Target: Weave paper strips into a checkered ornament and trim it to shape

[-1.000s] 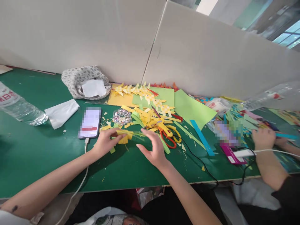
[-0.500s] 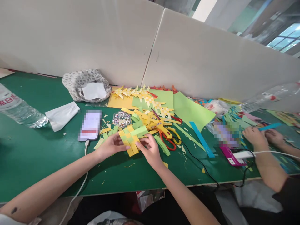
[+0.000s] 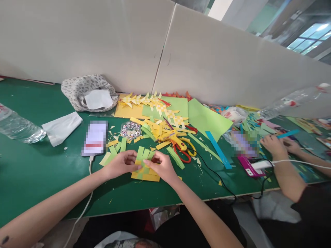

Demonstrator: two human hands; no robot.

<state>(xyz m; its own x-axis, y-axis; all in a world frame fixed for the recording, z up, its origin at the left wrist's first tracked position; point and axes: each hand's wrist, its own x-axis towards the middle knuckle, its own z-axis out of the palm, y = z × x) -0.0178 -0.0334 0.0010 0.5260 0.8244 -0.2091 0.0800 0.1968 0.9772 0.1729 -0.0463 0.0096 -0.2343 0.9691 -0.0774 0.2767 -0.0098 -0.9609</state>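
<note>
A small mat woven from yellow and green paper strips [image 3: 145, 171] lies on the green table [image 3: 38, 172] in front of me. My left hand [image 3: 121, 164] pinches its left edge with curled fingers. My right hand [image 3: 160, 166] grips its right side, thumb and fingers pressed on the strips. Green strip ends stick up between the two hands. Loose green and yellow strips [image 3: 113, 151] lie just beyond the hands.
Red-and-yellow scissors [image 3: 182, 147], a dish of sequins [image 3: 130, 129], a charging phone [image 3: 94, 137], woven paper shapes [image 3: 144, 100], green sheets [image 3: 207, 119], a tissue [image 3: 62, 125], a fabric pouch [image 3: 89, 91] and a water bottle [image 3: 18, 125] crowd the table. Another person's hands [image 3: 278, 146] work at right.
The woven piece has come down and nearer, from raised and tilted to flat on the table. Both my hands closed in on it. The other person's hands shifted left.
</note>
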